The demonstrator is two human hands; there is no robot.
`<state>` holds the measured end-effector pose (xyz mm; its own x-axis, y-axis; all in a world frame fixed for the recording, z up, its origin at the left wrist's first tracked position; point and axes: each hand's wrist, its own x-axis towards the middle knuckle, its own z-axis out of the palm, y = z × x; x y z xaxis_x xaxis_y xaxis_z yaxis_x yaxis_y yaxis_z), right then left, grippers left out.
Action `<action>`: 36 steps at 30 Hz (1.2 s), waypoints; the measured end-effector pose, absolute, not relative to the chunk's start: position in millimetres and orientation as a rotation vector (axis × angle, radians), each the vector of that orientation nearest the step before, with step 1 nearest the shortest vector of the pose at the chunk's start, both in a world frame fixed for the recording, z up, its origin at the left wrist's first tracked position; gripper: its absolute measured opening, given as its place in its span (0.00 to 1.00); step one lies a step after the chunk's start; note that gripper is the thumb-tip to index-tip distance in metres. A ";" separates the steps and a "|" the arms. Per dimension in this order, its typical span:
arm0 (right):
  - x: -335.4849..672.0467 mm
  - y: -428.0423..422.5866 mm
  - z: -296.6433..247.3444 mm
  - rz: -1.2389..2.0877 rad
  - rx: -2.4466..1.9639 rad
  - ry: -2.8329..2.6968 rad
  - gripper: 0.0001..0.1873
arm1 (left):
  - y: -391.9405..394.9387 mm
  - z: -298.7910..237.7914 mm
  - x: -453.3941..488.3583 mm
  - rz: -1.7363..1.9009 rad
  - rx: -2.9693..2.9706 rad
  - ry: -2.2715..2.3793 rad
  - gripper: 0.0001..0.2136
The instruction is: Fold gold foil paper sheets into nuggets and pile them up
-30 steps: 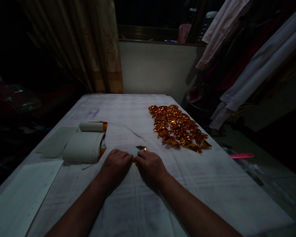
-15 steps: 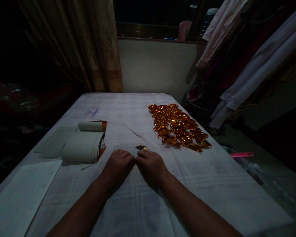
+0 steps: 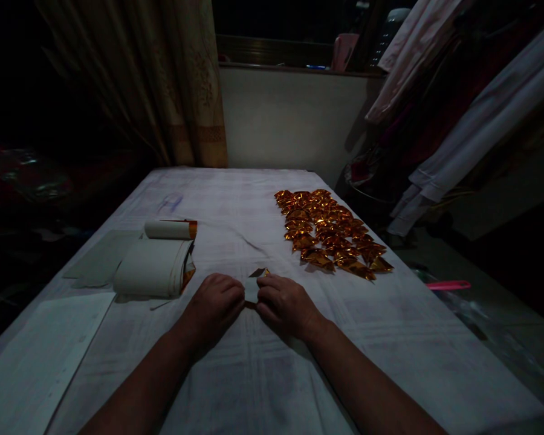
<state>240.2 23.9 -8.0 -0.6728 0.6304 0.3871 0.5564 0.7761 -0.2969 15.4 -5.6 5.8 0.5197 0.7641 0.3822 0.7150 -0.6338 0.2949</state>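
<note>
Between my two hands is a small piece of foil paper (image 3: 251,290), pale on the side facing me, with a gold corner folded up at its far end. My left hand (image 3: 216,305) pinches its left edge with bent fingers. On the opposite edge, my right hand (image 3: 288,305) is closed in the same way. Both hands rest low over the cloth-covered table. Right of them lie rows of folded gold foil pieces (image 3: 329,232), shiny and pointed at the ends. My fingertips are partly hidden behind the knuckles.
On the left lie a curved stack of foil-backed paper (image 3: 147,269), a paper roll (image 3: 168,229) and flat sheets (image 3: 102,257). A white sheet (image 3: 45,356) covers the near left of the table (image 3: 254,386). Clothes (image 3: 476,121) hang at the right, and a pink handle (image 3: 448,284) is beyond the table edge.
My hands have moved slightly apart, and more of the foil paper's pale surface now shows between them. The view has shifted a little.
</note>
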 end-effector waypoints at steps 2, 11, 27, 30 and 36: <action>240.8 23.9 -11.4 0.242 -0.877 -2.475 0.02 | -8.7 7.0 22.0 0.738 2.639 1.260 0.06; 250.4 18.0 -14.3 0.276 -0.767 -2.365 0.06 | -9.3 4.1 35.0 0.782 2.821 1.270 0.11; 251.8 2.3 -16.3 0.223 -0.884 -2.282 0.02 | -10.0 2.7 34.6 0.773 2.672 1.175 0.05; 250.9 2.2 -20.0 0.237 -0.888 -2.239 0.03 | -10.1 2.6 36.2 0.735 2.592 1.231 0.06; 249.9 -0.1 -17.1 0.373 -1.018 -2.161 0.12 | -10.6 0.6 44.0 0.723 2.446 1.368 0.08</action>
